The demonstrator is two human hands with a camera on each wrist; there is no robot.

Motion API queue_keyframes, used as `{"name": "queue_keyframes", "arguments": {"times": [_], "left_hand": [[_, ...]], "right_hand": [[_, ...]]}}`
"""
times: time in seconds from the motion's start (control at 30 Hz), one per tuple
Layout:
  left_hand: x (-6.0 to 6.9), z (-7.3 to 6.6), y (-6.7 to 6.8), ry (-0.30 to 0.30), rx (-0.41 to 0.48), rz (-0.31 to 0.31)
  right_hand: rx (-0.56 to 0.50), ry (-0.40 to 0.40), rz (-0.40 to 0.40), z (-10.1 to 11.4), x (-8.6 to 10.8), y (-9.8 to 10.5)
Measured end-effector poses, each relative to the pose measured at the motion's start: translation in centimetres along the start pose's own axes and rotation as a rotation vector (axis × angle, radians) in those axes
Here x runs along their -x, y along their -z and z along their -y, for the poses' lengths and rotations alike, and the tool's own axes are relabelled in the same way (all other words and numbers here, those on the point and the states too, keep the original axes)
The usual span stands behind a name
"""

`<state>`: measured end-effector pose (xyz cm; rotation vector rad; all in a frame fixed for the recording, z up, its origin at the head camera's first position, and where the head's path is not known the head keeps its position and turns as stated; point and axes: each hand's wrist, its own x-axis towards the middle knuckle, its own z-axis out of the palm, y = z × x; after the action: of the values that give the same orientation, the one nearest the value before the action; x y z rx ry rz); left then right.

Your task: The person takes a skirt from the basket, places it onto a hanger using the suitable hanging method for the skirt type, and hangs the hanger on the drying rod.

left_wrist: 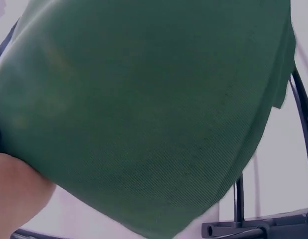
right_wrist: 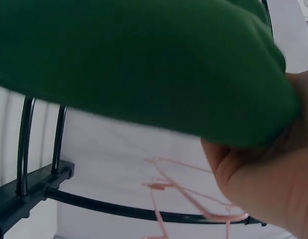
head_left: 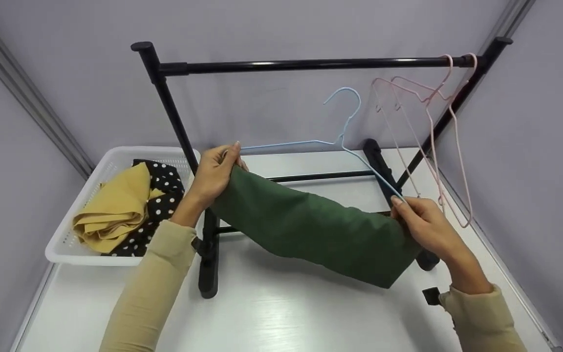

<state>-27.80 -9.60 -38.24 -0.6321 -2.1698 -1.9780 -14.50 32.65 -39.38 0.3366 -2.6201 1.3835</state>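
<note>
A folded dark green cloth [head_left: 311, 225] hangs between the two hands, slanting down toward the right. My left hand [head_left: 214, 171] pinches its upper left corner together with the left end of a light blue wire hanger [head_left: 286, 144]. At the other side my right hand [head_left: 425, 222] grips the cloth's right end and the hanger's right arm, thumb on top. The hanger's hook stands up below the rail, touching nothing. Both wrist views are largely filled by the green cloth [left_wrist: 144, 109], which hides most of the fingers there.
A black garment rack [head_left: 301, 64] stands on the white table [head_left: 271, 313]. Two pink hangers [head_left: 430, 127] hang at its right end. On the left, a white basket [head_left: 54, 249] holds a yellow cloth [head_left: 115, 205] and a black polka-dot cloth [head_left: 164, 205].
</note>
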Motion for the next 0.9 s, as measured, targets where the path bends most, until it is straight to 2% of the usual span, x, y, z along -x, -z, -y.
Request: {"name": "queue_keyframes", "arguments": {"times": [0.1, 0.2, 0.33, 0.47, 0.57, 0.67, 0.73, 0.77, 0.83, 0.9], "left_hand": [[0.1, 0.1, -0.5, -0.058, -0.072, -0.021], [0.2, 0.2, -0.5, -0.104, -0.149, -0.013], [0.6, 0.7, 0.2, -0.166, -0.227, 0.0], [1.0, 1.3, 1.1, -0.233, -0.324, 0.03], [1.1, 1.4, 1.4, -0.26, -0.44, 0.072], [1.3, 0.9, 1.4, -0.238, -0.538, 0.115], [1.5, 0.5, 1.4, -0.191, -0.522, 0.144], [1.5, 0.3, 1.4, -0.163, -0.484, 0.156], [1.7, -0.2, 1.3, -0.119, -0.371, 0.167], [1.8, -0.5, 1.3, -0.096, -0.271, 0.143]], "right_hand": [[0.044, 0.011, -0.123, 0.5, -0.4, -0.8], [0.078, 0.059, -0.244, 0.5, -0.7, -1.3], [0.225, 0.154, -0.372, -0.1, -0.8, -1.4], [0.339, 0.237, -0.449, -0.4, -0.9, -1.2], [0.324, 0.31, -0.477, -0.5, -1.0, -1.0], [0.287, 0.376, -0.489, -0.4, -1.1, -0.8], [0.281, 0.409, -0.492, -0.4, -1.0, -0.6], [0.279, 0.419, -0.496, -0.4, -0.9, -0.5], [0.282, 0.429, -0.513, -0.4, -0.8, -0.3], [0.278, 0.424, -0.537, -0.5, -0.7, 0.0]]}}
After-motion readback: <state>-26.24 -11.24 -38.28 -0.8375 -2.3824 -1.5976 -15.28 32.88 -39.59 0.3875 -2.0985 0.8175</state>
